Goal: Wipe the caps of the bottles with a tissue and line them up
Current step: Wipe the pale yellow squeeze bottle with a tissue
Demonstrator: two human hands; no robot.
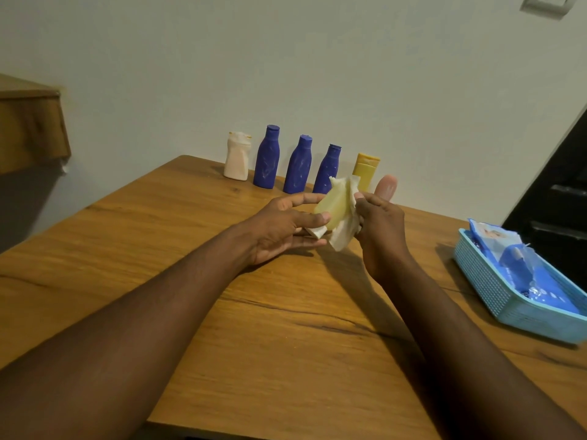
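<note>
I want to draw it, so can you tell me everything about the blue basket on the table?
The light blue basket is a shallow rectangular tray, plastic by the look of it, with woven-patterned walls. It sits upright and skewed near the right edge of the wooden table, partly cut off by the picture's edge. Inside lie blue and white wipe packets. Neither hand touches it.

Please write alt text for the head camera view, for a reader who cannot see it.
Above a wooden table, the left hand holds a pale yellow bottle while the right hand presses a white tissue against it. Five bottles stand in a row by the wall: one white, three blue, one yellow. A blue basket sits on the right.
</note>
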